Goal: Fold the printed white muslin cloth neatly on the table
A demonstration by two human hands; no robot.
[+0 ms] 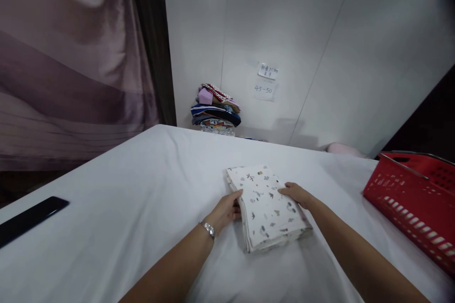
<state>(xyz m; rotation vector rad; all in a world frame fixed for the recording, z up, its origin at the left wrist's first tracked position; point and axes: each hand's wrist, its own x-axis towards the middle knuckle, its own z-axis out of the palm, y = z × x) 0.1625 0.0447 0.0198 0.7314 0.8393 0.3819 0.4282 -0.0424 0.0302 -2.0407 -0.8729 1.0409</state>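
A folded white cloth [266,208] with small grey and brown printed motifs is in the middle of the white-covered table [149,227]. Several layers show along its left edge. My left hand [227,208], with a silver watch at the wrist, grips that left edge, thumb on top and fingers underneath. At the right edge, my right hand [296,193] holds the cloth with its thumb and forefinger on the upper face; its other fingers are partly hidden.
A red plastic basket [408,203] with metal handles stands at the right. A black flat object [31,220] lies at the left edge. Behind the table rises a stack of folded fabrics [215,111] against the white wall. A pinkish curtain [71,57] hangs at the left.
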